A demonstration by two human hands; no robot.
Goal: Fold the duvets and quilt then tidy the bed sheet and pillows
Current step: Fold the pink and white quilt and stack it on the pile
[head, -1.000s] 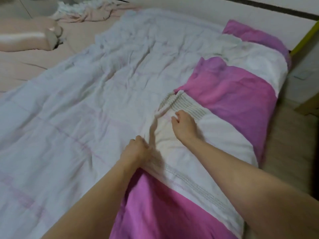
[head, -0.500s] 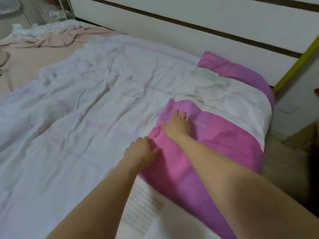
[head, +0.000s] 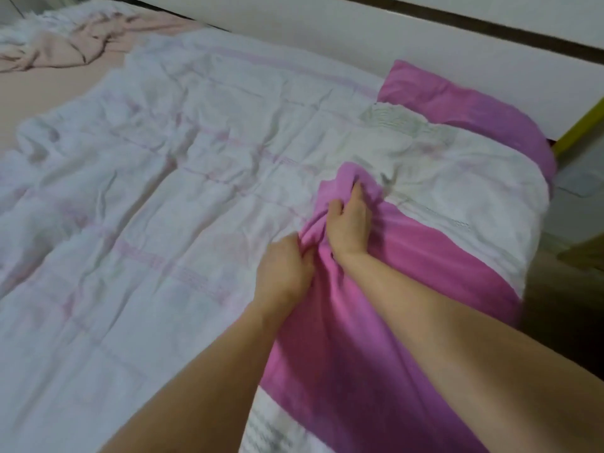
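Pink fold of the duvet (head: 408, 273) is bunched in both fists, left hand (head: 284, 266) and right hand (head: 348, 223) close together, likely gathering its edge for folding.

Two bare arms reach forward from the bottom edge, side by side. The left hand (head: 283, 273) sits a bit nearer the body, its back facing up and its fingers curled in a pinch on pink cloth. The right hand (head: 348, 223) is stretched a little further out, also back up. Its fingers curl round a bunch of the same cloth. The two hands are close together, almost touching.
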